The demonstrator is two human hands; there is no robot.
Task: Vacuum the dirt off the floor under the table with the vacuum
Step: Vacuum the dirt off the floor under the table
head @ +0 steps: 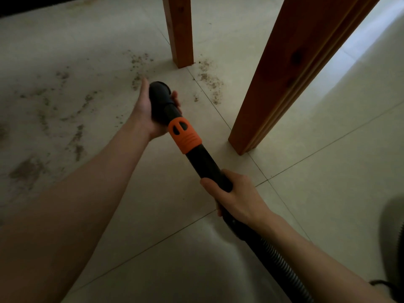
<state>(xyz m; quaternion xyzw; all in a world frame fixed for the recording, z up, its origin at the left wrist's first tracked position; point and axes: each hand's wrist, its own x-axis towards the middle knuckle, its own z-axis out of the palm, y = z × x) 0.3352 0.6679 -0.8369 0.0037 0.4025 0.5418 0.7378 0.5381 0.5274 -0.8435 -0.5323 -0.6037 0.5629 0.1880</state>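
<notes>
Tiled floor (328, 193), dirt (209, 82) uncollected. Left hand (146, 114) cradles vacuum nozzle (160, 95); right hand (236, 195) grips wand (205, 162). Next: lower nozzle onto dirt.

The vacuum tube (166, 101) is black, with a bright orange collar (184, 135) marked by dark slots and ridges. Its hose (273, 259) is black and ribbed. The floor (328, 171) is pale cream tile with thin dark seams, speckled by brown dirt (209, 80). The desk legs (180, 29) are reddish-brown wood.
</notes>
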